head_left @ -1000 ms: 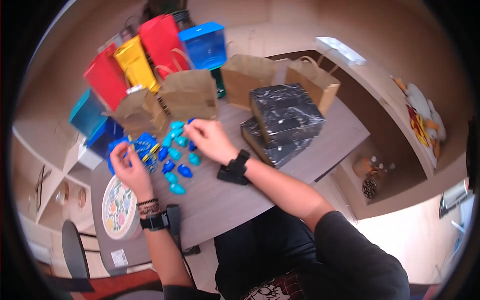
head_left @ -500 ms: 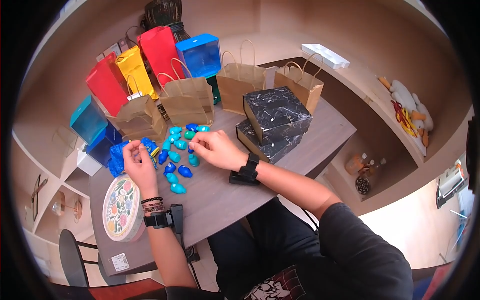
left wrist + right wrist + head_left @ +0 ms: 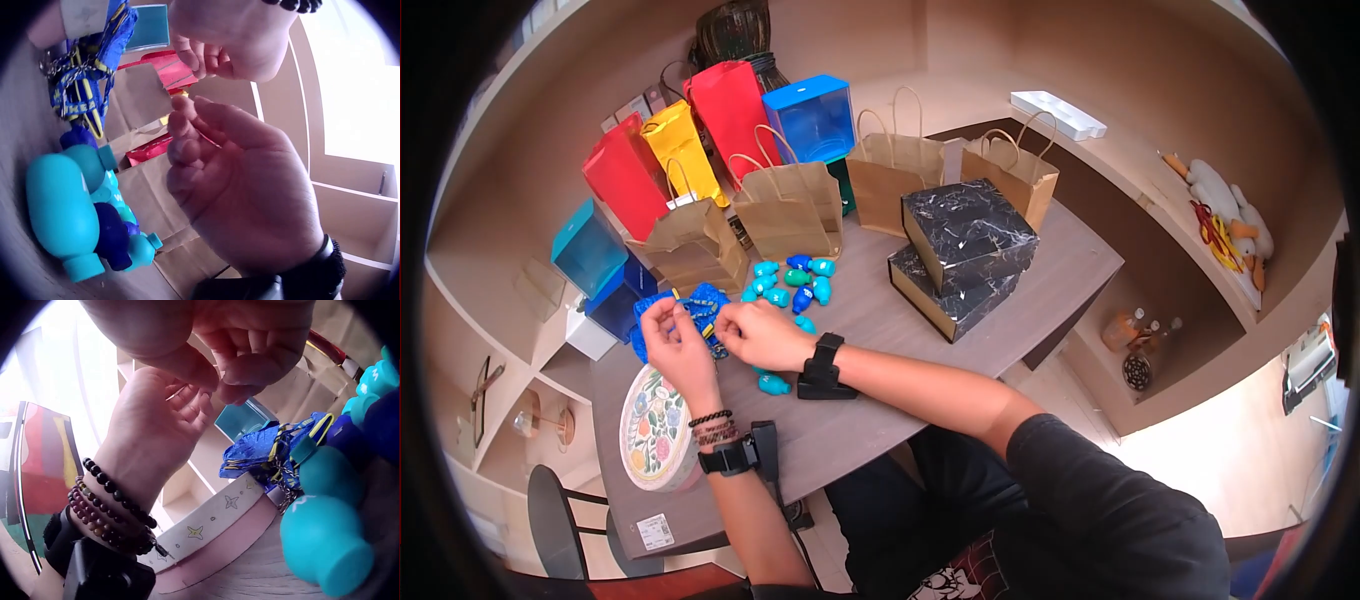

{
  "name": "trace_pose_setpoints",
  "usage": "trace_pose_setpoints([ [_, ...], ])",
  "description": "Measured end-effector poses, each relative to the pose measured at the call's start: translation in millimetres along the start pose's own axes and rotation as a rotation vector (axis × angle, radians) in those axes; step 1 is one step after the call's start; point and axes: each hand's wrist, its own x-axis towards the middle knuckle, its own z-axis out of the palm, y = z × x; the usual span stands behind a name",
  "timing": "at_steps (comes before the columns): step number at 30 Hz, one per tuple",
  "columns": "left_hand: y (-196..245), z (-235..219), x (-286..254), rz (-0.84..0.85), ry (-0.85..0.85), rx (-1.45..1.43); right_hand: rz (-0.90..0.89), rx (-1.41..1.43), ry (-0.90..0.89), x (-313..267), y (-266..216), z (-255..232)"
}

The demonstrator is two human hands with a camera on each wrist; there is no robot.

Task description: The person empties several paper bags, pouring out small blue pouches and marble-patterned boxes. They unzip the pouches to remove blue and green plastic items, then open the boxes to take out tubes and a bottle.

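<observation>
My left hand (image 3: 680, 350) is raised over the table's left part, fingers loosely bent and nothing visible in them. Close beside it, my right hand (image 3: 768, 335) has its thumb and forefinger near each other, with no object showing between them. In the left wrist view, the right hand (image 3: 250, 181) lies below the left hand (image 3: 234, 34). Small teal bottles (image 3: 773, 384) lie near and partly behind the right hand. Farther back are more bottles, including a dark blue bottle (image 3: 802, 299) and a green bottle (image 3: 797, 278). A crumpled blue bag (image 3: 253, 450) with yellow straps lies behind the hands.
An oval floral box (image 3: 655, 425) stands at the table's left edge. Brown paper bags (image 3: 788, 215) line the back, with red bags (image 3: 730, 110) and a yellow bag (image 3: 680, 150) behind them. Two black marbled boxes (image 3: 970, 235) are stacked at the right.
My right hand has moved left and nearer to me, from beside the bottles to close by my left hand, uncovering bottles at the back. The left hand stays about where it was.
</observation>
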Motion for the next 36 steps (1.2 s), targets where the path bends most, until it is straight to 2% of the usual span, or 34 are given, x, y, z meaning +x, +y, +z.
trace_pose_setpoints([
  [3, 19.0, -22.7, 3.0, -0.03, -0.032, 0.078, -0.03, 0.033, 0.001, 4.8, 2.0, 12.9],
  [5, 18.4, -47.9, 11.9, 0.08, -0.156, 0.384, -0.039, 0.051, -0.019, 7.2, 3.1, 20.5],
  [7, 22.0, -72.7, 16.7, 0.043, -0.18, 0.455, -0.026, 0.034, -0.037, 10.3, 4.1, 27.5],
  [9, 28.3, -98.9, 18.3, 0.092, -0.211, 0.706, -0.011, 0.064, -0.074, 13.2, 1.6, 32.8],
  [10, 31.1, -115.0, 19.0, 0.056, -0.275, 0.792, -0.028, 0.04, -0.07, 15.1, 3.7, 37.2],
  [11, 33.7, -129.5, 16.7, 0.053, -0.267, 0.818, -0.043, 0.013, -0.064, 17.1, 4.2, 40.4],
  [13, 36.9, -155.0, 7.7, 0.167, -0.369, 0.948, -0.017, 0.008, -0.127, 20.7, 0.3, 44.8],
  [14, 36.5, -167.6, 2.9, 0.093, -0.407, 0.963, -0.025, -0.008, -0.122, 22.2, -0.6, 47.8],
  [15, 33.3, -179.6, -5.2, 0.092, -0.407, 0.975, -0.031, -0.026, -0.117, 23.9, -0.2, 50.6],
  [17, 30.7, -193.5, -19.3, -0.002, -0.446, 0.952, 0.01, -0.042, -0.188, 28.9, -1.4, 56.4],
  [18, 39.2, -190.1, -26.1, -0.181, -0.465, 0.958, 0.019, -0.079, -0.194, 29.1, -3.8, 59.7],
  [21, 23.4, -203.5, -40.6, -0.181, -0.555, 0.938, 0.033, -0.082, -0.252, 32.9, -7.5, 64.6],
  [23, 17.4, -208.4, -42.5, -0.202, -0.525, 0.93, 0.07, -0.138, -0.326, 34.0, -7.2, 66.2],
  [26, 14.1, -211.5, -41.3, -0.253, -0.496, 0.894, 0.07, -0.133, -0.338, 34.3, 1.8, 75.2],
  [28, 20.9, -204.7, -39.7, -0.438, -0.449, 0.778, 0.074, -0.128, -0.336, 32.5, 7.0, 83.4],
  [32, 8.9, -208.9, -41.7, -0.434, -0.33, 0.701, 0.044, -0.105, -0.334, 31.1, 8.6, 81.8],
  [34, 6.8, -211.5, -38.8, -0.651, -0.316, 0.691, 0.045, -0.105, -0.324, 31.2, 11.0, 83.6],
  [35, 10.3, -210.0, -37.8, -0.651, -0.316, 0.69, 0.045, -0.1, -0.314, 31.7, 12.4, 85.2],
  [36, 16.9, -208.6, -36.3, -0.793, -0.282, 0.715, 0.045, -0.099, -0.314, 32.7, 14.3, 86.5],
])
